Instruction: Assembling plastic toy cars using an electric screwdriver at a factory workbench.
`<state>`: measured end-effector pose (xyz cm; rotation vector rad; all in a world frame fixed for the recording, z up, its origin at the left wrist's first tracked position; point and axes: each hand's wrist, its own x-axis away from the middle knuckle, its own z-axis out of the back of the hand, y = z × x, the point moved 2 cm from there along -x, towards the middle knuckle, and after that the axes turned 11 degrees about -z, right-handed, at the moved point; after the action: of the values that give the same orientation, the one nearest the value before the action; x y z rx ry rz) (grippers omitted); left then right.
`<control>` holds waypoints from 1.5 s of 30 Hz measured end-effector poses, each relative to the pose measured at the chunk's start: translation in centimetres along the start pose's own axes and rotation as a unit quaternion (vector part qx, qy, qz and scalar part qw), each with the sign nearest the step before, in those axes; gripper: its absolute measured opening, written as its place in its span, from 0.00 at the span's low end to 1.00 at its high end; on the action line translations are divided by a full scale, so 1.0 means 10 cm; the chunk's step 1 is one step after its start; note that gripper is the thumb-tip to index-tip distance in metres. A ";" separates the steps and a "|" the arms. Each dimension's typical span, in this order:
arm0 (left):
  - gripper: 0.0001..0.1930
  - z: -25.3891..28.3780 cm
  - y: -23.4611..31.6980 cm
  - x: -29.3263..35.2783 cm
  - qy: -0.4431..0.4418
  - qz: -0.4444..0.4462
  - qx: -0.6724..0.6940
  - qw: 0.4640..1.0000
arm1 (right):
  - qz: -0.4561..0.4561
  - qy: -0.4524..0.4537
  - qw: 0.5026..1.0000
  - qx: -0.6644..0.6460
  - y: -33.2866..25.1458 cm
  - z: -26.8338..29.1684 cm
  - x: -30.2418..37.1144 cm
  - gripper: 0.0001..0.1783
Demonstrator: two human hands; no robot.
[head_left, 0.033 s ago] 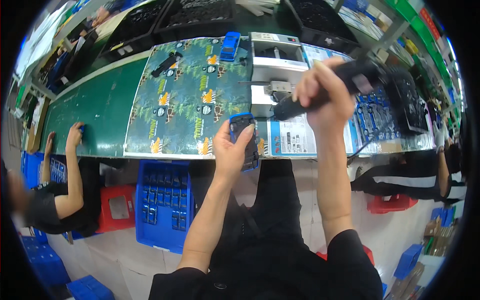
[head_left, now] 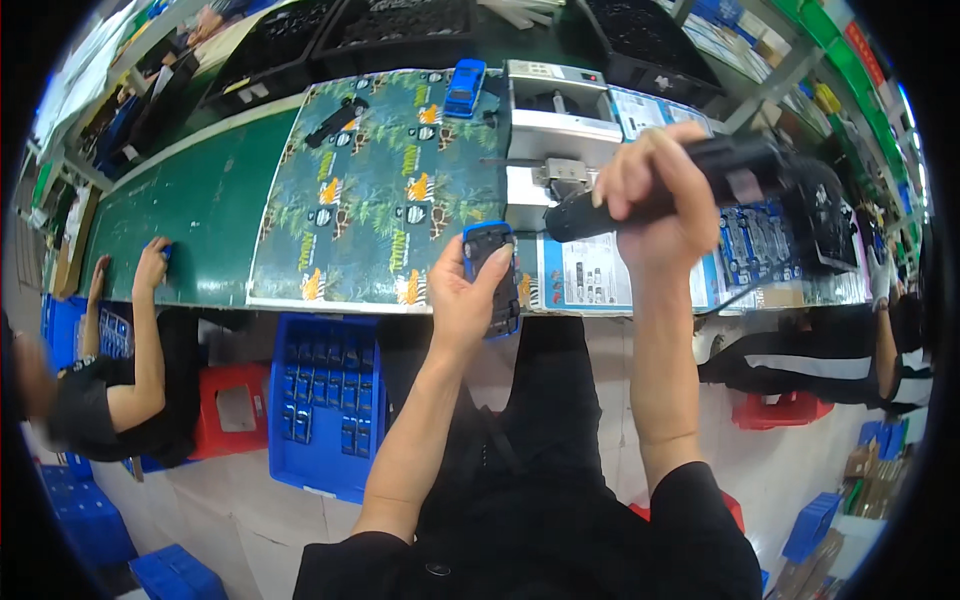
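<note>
My left hand (head_left: 462,300) is closed around a toy car (head_left: 487,243), its black underside up and a blue body rim showing. The thumb presses on the underside. My right hand (head_left: 665,215) grips a black power screwdriver (head_left: 582,216) with a cord, partly smeared by motion. Its narrow end points down and left, above and to the right of the car, apart from it. Beyond my hands, another blue toy car (head_left: 466,88) and a black car chassis (head_left: 338,122) lie on the patterned sheet (head_left: 375,200).
A metal screw-feeder-like machine (head_left: 540,185) stands just beyond my hands. Blue car parts (head_left: 755,245) lie at the right. Black crates (head_left: 390,42) line the back. A blue bin (head_left: 320,482) of car bodies sits below the table edge. Co-workers' hands (head_left: 150,268) work at both sides.
The view has shifted slightly. The right hand and the screwdriver have moved a little to the right; both hands keep their holds.
</note>
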<state>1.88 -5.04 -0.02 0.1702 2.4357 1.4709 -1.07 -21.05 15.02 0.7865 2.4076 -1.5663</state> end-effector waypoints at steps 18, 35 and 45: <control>0.11 -0.02 0.08 -0.01 0.009 0.001 -0.003 1.000 | 0.083 -0.115 0.989 0.050 0.46 -0.22 0.24 0.08; 0.11 -0.01 0.12 -0.03 0.014 -0.039 -0.032 0.999 | 0.097 -0.113 0.986 -0.068 0.25 -0.15 0.20 0.05; 0.27 0.32 0.15 -0.29 0.051 0.049 0.161 0.984 | 0.060 -0.003 0.989 0.132 -0.02 0.10 -0.30 0.06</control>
<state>5.53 -2.33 0.47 0.2916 2.7729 1.1362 1.27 -22.99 15.95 0.9514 2.1298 -1.8567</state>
